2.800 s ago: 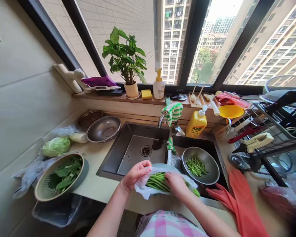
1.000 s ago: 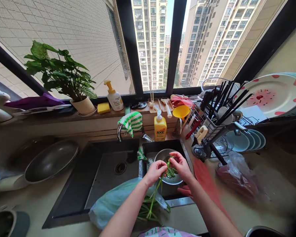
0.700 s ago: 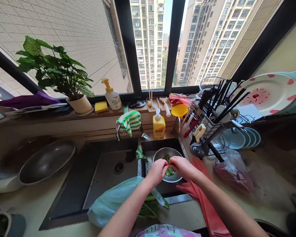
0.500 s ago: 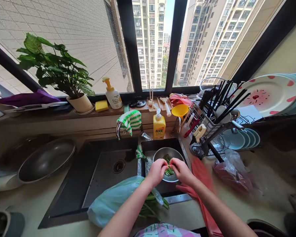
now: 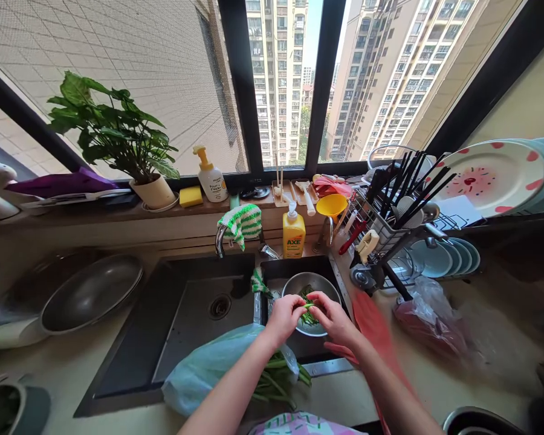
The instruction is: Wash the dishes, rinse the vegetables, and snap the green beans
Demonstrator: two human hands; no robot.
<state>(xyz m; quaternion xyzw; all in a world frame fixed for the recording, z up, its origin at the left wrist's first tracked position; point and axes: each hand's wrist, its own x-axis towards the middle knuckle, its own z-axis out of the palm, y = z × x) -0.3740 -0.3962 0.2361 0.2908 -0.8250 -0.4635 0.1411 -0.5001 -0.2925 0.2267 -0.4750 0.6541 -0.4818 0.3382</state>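
Over a metal bowl in the small right sink basin, my left hand and my right hand meet fingertip to fingertip. Both are closed in a pinch on a short green vegetable stem. Cut-length green stems lie in the bowl below, partly hidden by my fingers. Under my left forearm, a pale blue-green plastic bag rests across the sink's front edge, with long green stems sticking out of its mouth.
The large sink basin lies left, a wok beyond it. Behind the bowl stand a yellow AXE bottle and a faucet draped with a striped cloth. Right are a red plastic bag and a chopstick rack.
The fingers of my right hand have lifted and spread slightly around the stem, while both hands stay over the bowl. The view has shifted a little.
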